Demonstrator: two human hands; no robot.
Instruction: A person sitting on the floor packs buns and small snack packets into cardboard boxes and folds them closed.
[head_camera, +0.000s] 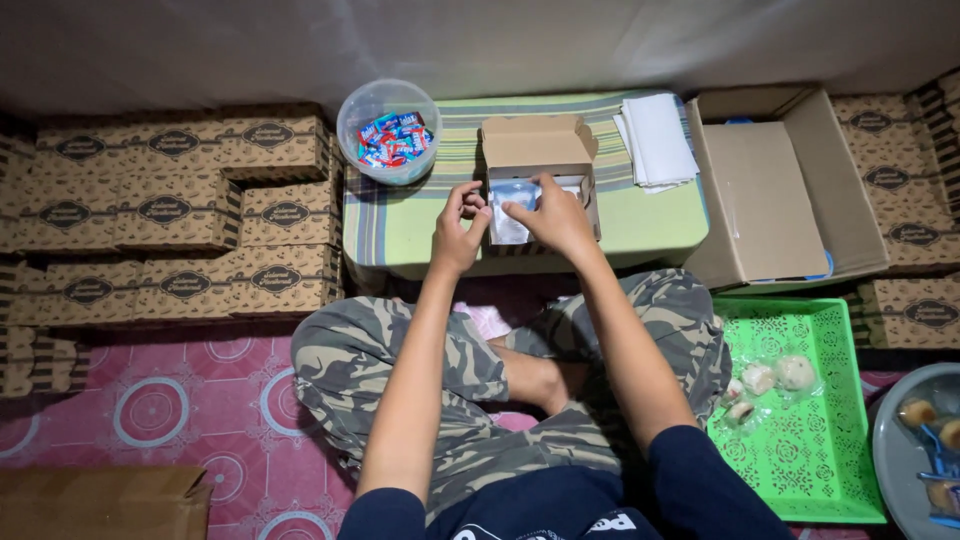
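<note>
A small open cardboard box (540, 142) stands on a low green-covered table (400, 225), its lid tipped back. Inside it lies a clear plastic-wrapped item (512, 228). My right hand (556, 217) reaches into the box, its fingers pinching the top of the wrapped item. My left hand (459, 228) hovers at the box's left edge with curled fingers, and I cannot tell whether it touches the wrapper. I sit cross-legged in camouflage trousers behind the table.
A clear tub of wrapped candies (390, 132) and a stack of white paper (655, 140) sit on the table. Printed closed boxes (170, 215) are stacked at left. A large open carton (780, 190), a green tray with wrapped buns (800, 410) and a grey tray (915, 455) lie at right.
</note>
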